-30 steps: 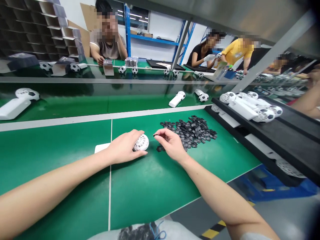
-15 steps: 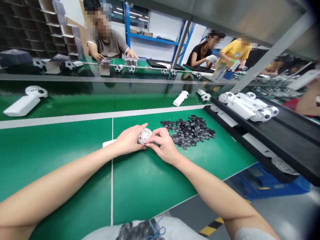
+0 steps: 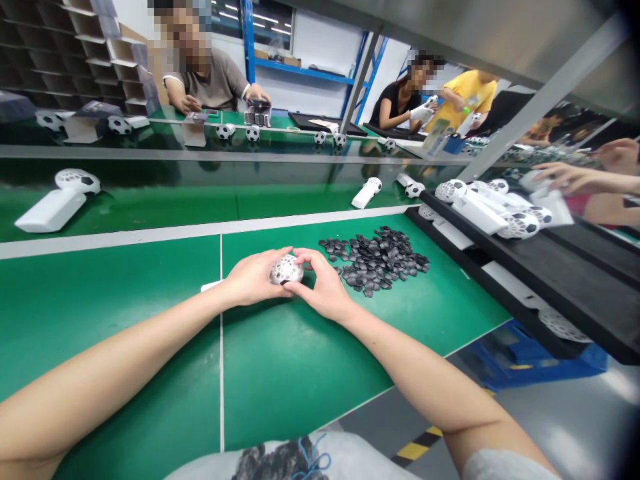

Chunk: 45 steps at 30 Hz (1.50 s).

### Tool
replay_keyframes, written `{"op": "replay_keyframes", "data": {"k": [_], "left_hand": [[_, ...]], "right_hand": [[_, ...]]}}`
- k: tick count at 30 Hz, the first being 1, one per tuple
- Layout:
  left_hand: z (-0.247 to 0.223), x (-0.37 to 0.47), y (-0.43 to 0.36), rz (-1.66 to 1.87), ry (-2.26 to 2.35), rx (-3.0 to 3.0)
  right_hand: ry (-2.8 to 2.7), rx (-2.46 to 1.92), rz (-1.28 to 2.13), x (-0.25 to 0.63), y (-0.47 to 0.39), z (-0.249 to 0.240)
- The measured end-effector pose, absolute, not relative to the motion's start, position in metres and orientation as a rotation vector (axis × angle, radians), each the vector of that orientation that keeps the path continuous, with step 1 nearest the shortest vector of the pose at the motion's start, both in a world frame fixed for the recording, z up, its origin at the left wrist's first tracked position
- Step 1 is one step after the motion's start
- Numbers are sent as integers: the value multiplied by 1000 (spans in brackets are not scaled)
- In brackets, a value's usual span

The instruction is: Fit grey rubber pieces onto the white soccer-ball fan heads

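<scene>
Above the green tabletop, my left hand (image 3: 250, 276) is wrapped round a white handheld fan with a football-shaped lattice head (image 3: 287, 270); the end of its handle shows behind my wrist. My right hand (image 3: 323, 283) grips the other side of the head, thumb low and fingers at the top. A dark patch shows at the lower edge of the head, by my right thumb. A pile of small black pentagon-shaped pieces (image 3: 385, 257) lies on the table just right of my right hand.
Black trays (image 3: 590, 267) holding several white fans (image 3: 480, 212) stand on the right. More fans (image 3: 53, 208) lie on the dark green belt (image 3: 200, 193) beyond the pale strip. Co-workers (image 3: 210, 80) sit opposite. At the right, another person's hand (image 3: 570, 177) reaches over the tray.
My right hand has gone from pinching at the head's lower edge to spanning its side, and the head has turned a little. Another person's hands have come over the tray with a white object.
</scene>
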<state>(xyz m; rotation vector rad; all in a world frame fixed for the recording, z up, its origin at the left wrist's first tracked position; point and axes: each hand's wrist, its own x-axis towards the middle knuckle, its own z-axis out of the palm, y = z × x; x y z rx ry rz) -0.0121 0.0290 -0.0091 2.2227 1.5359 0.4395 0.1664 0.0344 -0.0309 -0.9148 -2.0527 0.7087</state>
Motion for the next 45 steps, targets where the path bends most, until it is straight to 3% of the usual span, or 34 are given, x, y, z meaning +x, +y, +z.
{"op": "replay_keyframes", "data": {"k": [9,21,28,39,45], "left_hand": [[-10,-17,32,480,1476,2159],[-7,-14,27,487,1500,2200],[-10,-27,31,474,1468,2305],[-6,-35,29,366,1479,2464],[-11,-35,24,293,1463,2457]], "right_hand": [[-2025,-956,883,166,40,-36],[-2053,-927,842,168,46,-33],[-2154,-1532,266,219,87,-28],[-2234,-1667,146,215,85,-31],[-2238,-1468,295,209,75,-23]]}}
